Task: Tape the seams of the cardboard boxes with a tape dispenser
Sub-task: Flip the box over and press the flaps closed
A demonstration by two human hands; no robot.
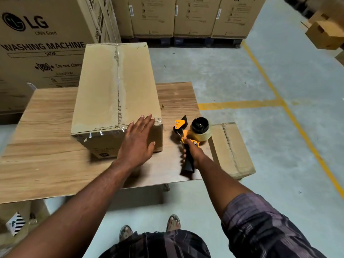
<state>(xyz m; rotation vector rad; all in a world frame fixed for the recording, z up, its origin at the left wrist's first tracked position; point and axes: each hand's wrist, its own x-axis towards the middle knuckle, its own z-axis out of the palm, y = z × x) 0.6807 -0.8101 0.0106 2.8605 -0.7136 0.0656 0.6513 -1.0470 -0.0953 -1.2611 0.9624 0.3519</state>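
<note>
On the wooden table [46, 146], a cardboard box [104, 86] is touched and a tape dispenser [188, 135] is held just beside it.
The left hand [138, 140] is laid flat, fingers straight, on the box's near right corner; the dispenser's handle is gripped by the right hand [192, 152].

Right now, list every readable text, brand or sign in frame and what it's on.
"LG": large carton at left.
"Life's Good": same carton, faint.
"WASHING MACHINE": same carton.
"SIDE": same carton.
"Do not clam": same carton, rest hidden by the taped box.
"CAUTION": same carton.
Too blurred to read: print on the rear cartons, mark on the taped box's front, label on the tape dispenser.
</note>
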